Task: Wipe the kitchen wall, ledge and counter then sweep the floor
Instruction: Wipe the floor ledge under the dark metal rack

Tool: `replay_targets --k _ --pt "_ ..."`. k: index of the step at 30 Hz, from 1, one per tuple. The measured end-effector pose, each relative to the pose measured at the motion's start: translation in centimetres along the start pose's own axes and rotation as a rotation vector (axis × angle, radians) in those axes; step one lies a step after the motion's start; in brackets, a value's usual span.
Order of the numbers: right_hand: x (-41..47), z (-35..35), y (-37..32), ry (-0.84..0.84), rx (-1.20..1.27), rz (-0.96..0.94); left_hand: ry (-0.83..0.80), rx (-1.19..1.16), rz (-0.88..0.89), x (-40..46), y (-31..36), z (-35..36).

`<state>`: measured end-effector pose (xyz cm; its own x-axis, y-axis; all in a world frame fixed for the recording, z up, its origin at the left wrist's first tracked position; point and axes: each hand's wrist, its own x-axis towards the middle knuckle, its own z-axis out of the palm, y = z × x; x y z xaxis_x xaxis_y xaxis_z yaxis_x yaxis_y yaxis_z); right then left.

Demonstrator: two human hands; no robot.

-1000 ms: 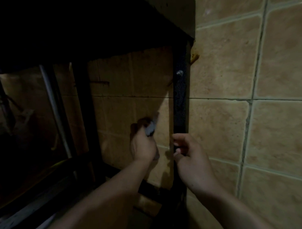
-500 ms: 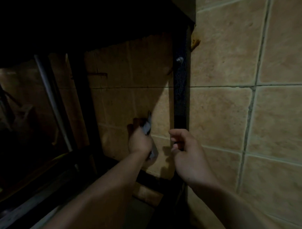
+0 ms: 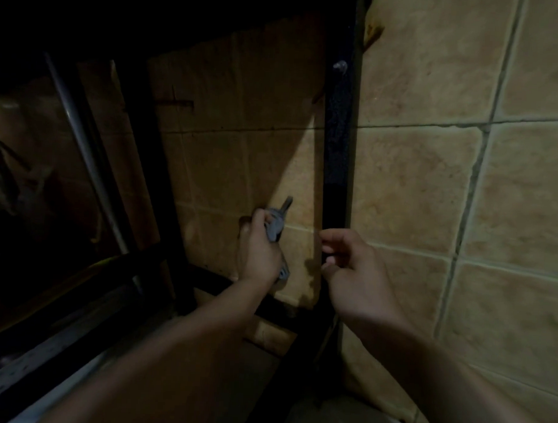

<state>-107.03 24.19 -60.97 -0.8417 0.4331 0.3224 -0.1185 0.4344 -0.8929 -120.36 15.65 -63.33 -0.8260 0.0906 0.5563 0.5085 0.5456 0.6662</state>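
My left hand [image 3: 261, 248] grips a small grey cloth [image 3: 275, 225] and holds it against the beige tiled wall [image 3: 228, 165] under a dark counter, just left of a black metal upright [image 3: 336, 156]. One end of the cloth sticks up above my fingers and another hangs below my wrist. My right hand [image 3: 354, 274] hovers beside the upright at the same height, its fingers loosely curled, and holds nothing. It no longer wraps the upright.
A black metal frame [image 3: 136, 269] with a lower crossbar runs below the hands. A grey pipe [image 3: 84, 147] slants down at the left. Right of the upright lie large beige tiles [image 3: 430, 191] with dirty grout. The space under the counter is dark.
My right hand has let go of the black upright and drawn back a little. My left hand with the cloth has shifted slightly along the wall. The view has tilted downward.
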Motion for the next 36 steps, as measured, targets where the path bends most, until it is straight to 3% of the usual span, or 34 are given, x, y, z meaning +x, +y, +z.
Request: replay_targets --k 6,11,17,20,24,27,36 --pt "-0.2 0.1 1.3 0.045 0.052 0.015 -0.108 -0.027 0.326 -3.1 0.7 1.5" --pt "-0.6 -0.6 2.4 0.041 0.053 0.069 -0.158 0.017 0.286 -3.2 0.4 1.7" --pt "-1.7 -1.0 2.3 0.037 0.035 0.068 -0.445 0.203 0.116 -4.0 -3.8 1.5" --pt "-1.8 -1.1 2.3 0.021 0.018 0.069 -0.362 0.117 0.102 -3.5 -4.2 0.5" --pt "-1.4 -0.7 2.1 0.047 0.039 0.063 -0.292 0.074 0.28 -3.9 -1.8 1.0" --pt "-1.7 -0.3 2.4 0.017 0.06 0.084 -0.262 0.079 0.32 -4.3 -1.7 1.5" --pt "-1.8 0.1 3.2 0.041 0.02 0.102 -0.455 0.277 0.243 -4.2 -3.5 2.2"
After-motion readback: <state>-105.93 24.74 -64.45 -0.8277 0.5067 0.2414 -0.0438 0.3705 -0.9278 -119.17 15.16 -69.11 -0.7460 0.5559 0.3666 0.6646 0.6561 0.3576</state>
